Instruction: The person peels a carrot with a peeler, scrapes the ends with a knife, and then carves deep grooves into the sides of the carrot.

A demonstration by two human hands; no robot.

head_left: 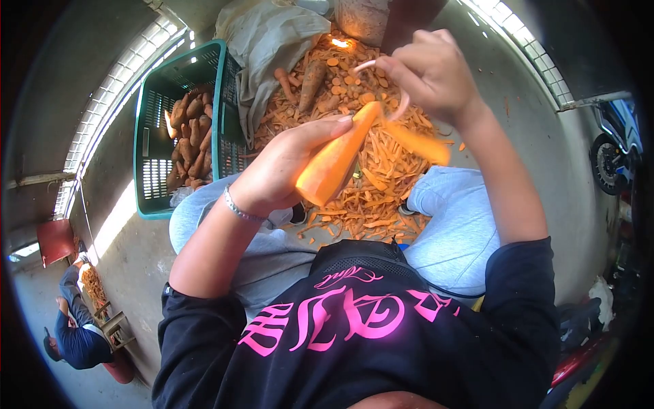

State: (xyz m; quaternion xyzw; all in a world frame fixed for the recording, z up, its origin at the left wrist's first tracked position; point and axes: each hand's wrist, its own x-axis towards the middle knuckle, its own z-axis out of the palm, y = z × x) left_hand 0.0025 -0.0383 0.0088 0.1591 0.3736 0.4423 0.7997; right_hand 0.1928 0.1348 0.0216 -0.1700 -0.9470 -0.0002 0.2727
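Observation:
My left hand is wrapped round a peeled orange carrot, its narrow end pointing up and away from me. In my closed right hand is a pale pink peeler, its curved frame just beyond the carrot's tip. A wide orange strip of peel, blurred by motion, hangs in the air right of the carrot. Below both hands a heap of carrot peels covers the floor between my legs. Cut round slices and unpeeled carrots lie at the heap's far side.
On the left a green crate holds several unpeeled carrots. A whitish sack lies behind the heap. Another person sits far left near more peels. A motorbike wheel stands at the right.

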